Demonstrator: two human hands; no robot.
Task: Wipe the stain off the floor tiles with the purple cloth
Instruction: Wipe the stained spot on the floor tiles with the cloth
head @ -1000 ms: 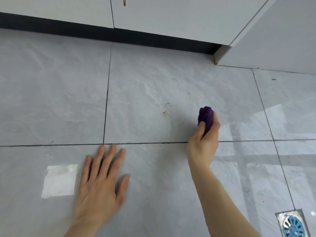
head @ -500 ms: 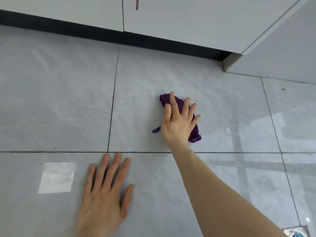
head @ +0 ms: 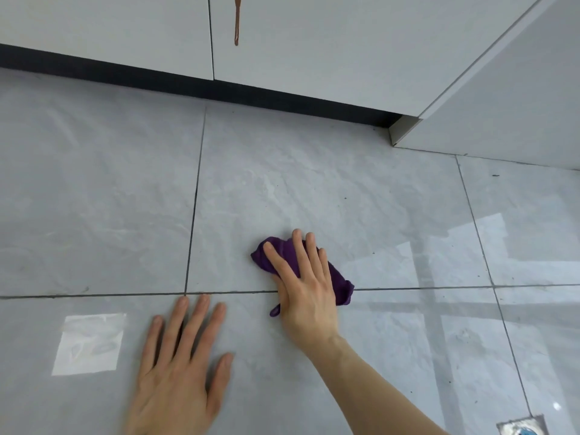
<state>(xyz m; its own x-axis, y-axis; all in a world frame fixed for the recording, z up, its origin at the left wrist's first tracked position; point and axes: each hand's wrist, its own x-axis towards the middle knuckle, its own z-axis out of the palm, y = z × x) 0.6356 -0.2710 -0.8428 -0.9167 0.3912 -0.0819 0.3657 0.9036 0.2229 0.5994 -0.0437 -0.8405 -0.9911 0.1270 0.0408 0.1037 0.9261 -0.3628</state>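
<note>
A crumpled purple cloth (head: 337,279) lies on the grey floor tiles (head: 314,189), straddling a grout line. My right hand (head: 304,287) presses flat on top of it with fingers spread, covering most of it. My left hand (head: 179,365) rests palm down on the tile nearer to me, to the left, holding nothing. No stain shows on the tile; the spot under the cloth and hand is hidden.
White cabinet doors (head: 125,26) with a dark plinth (head: 188,83) run along the far side. A cabinet corner (head: 405,130) juts out at the right. A floor drain (head: 521,428) sits at the bottom right, and a pale square patch (head: 89,343) lies on the tile at the left.
My right hand went from gripping the bunched cloth off to the right to pressing it flat on the stain spot, then slid it toward me onto the grout line. The stain is no longer visible.
</note>
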